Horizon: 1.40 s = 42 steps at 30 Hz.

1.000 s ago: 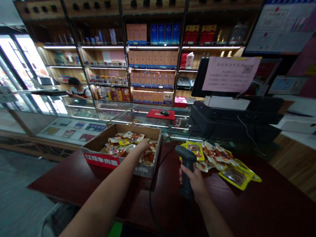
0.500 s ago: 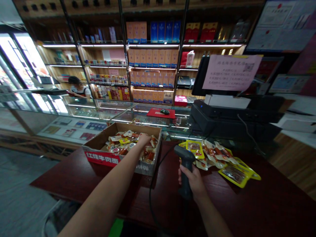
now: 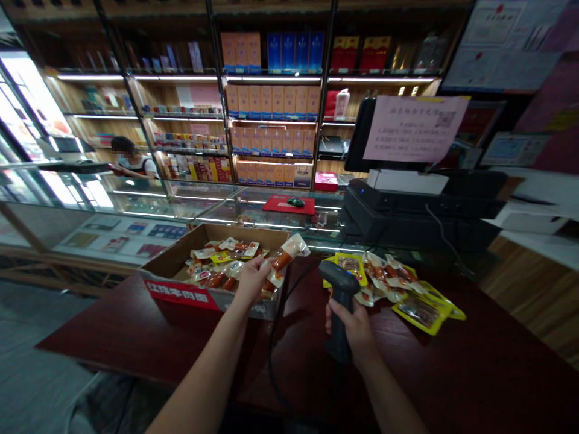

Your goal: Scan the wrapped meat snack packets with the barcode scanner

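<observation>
My left hand [image 3: 253, 278] pinches one end of a vacuum-packed sausage [image 3: 284, 258], raised above the right side of a cardboard box [image 3: 178, 293]. More packed sausages [image 3: 217, 279] lie heaped inside the box. My right hand [image 3: 355, 325] is wrapped around the handle of a dark grey barcode scanner [image 3: 340, 283], held upright over the table with its head at the top. Beyond the scanner rests a pile of packed sausages [image 3: 388, 271] together with yellow-edged snack packets [image 3: 420, 310].
The scanner's black cable [image 3: 271, 355] curves across the dark red table [image 3: 181, 343]. Behind stand a glass counter [image 3: 212, 199], a mouse [image 3: 296, 202] on a red pad and a black register [image 3: 384, 211] with a monitor. A person [image 3: 132, 160] sits behind the counter at left.
My left hand has come up out of the box's contents, bringing a packed sausage with it. My right hand keeps its hold on the scanner. The view has shifted slightly.
</observation>
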Available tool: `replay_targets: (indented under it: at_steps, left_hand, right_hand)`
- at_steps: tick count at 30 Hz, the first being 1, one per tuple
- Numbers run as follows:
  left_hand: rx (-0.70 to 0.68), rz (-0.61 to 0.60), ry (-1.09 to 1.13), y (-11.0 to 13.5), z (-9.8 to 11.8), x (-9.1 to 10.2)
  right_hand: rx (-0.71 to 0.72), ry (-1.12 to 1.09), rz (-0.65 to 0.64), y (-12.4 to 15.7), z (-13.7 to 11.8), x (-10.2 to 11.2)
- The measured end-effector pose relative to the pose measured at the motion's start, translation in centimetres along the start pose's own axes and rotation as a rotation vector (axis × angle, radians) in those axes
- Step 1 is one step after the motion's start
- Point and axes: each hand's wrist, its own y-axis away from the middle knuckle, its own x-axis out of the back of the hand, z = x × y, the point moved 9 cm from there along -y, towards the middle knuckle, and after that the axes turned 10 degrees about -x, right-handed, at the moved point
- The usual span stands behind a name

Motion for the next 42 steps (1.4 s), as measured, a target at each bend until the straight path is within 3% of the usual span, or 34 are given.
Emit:
replay_targets:
  at_steps: [3,9,21,27,29,32,37,42]
  left_hand:
    - [0.006,-0.064,-0.056,0.0,0.1,-0.8]
    - [0.017,-0.068,-0.215,-0.2,0.3,-0.6]
    - [-0.007,-0.083,-0.173,-0.1,0.3,-0.7]
    - [-0.018,-0.053,-0.204,0.2,1.4,-1.2]
    - [-0.046,-0.055,-0.171,0.3,2.1,-2.6]
    - [-0.051,-0.085,-0.035,0.6,2.5,-6.5]
    - [0.051,-0.178,0.238,1.7,1.4,-15.8]
    - [0.119,-0.212,0.243,2.5,-0.2,-24.7]
  right_hand:
    - [0.018,0.018,0.012,0.0,-0.4,0.2]
    - [0.022,0.072,0.012,-0.2,-0.5,-0.1]
    - [0.006,0.061,-0.020,-0.3,-0.1,-0.5]
    - [0.014,0.056,0.026,-0.1,-0.2,1.0]
    - [0.017,0.041,0.045,-0.1,-0.3,2.0]
    - [0.040,0.019,0.090,0.1,-0.7,4.3]
    - [0.070,0.010,0.218,1.0,-1.6,9.4]
    - [0.086,-0.055,0.331,2.4,-2.7,14.3]
